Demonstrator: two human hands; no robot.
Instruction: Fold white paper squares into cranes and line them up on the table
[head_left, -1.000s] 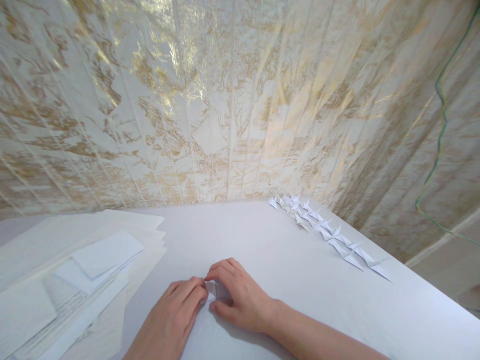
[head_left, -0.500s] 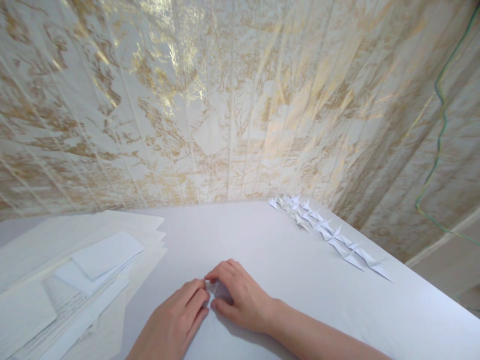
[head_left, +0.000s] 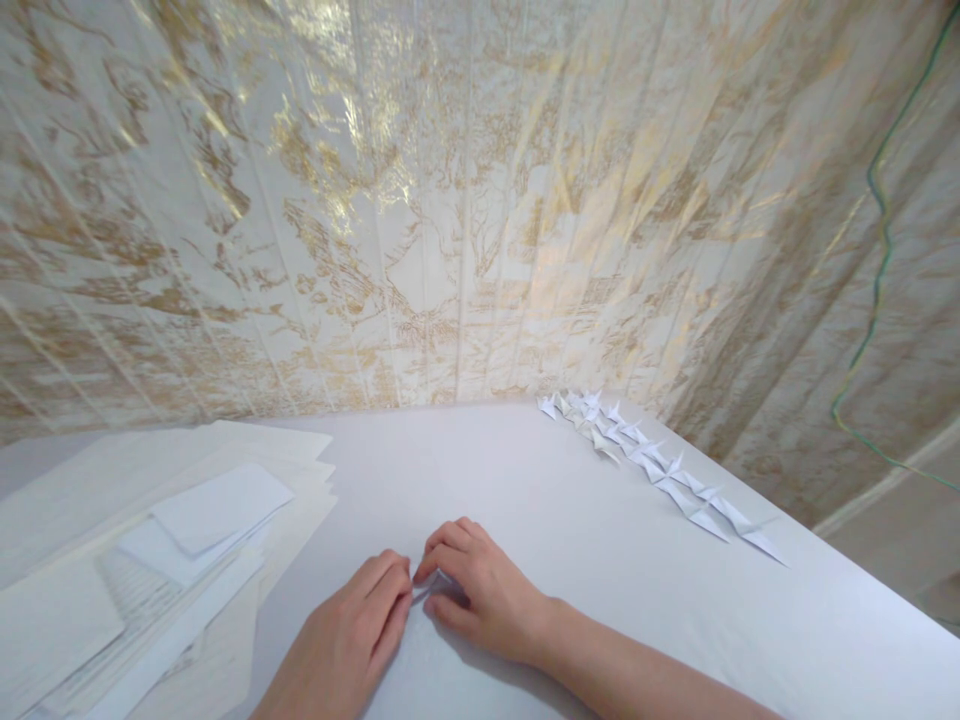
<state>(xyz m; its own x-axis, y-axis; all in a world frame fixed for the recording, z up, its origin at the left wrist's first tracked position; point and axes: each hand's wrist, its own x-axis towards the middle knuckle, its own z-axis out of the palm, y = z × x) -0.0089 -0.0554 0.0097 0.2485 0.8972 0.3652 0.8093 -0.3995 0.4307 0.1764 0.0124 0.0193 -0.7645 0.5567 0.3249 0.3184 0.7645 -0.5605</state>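
Between my two hands is a small folded white paper (head_left: 424, 584), mostly hidden by the fingers. My left hand (head_left: 356, 625) rests low on the white table (head_left: 465, 470) with its fingers pinched together at the paper's left side. My right hand (head_left: 476, 590) curls over the right side of the paper, thumb below and fingers above. Only a narrow strip of the paper shows in the gap between the hands, so its exact shape cannot be made out.
Several folded white paper cranes (head_left: 649, 460) stand in rows along the table's right edge. At the left lie overlapping paper sheets (head_left: 300, 460) with smaller white pieces (head_left: 225, 505) on top. A gold-patterned wall covering (head_left: 420, 250) rises behind; a green cord (head_left: 877, 280) hangs at the right.
The fingers of my left hand have closed tighter and drawn slightly left. My right fingertips have shifted a little to the right, and less of the paper shows.
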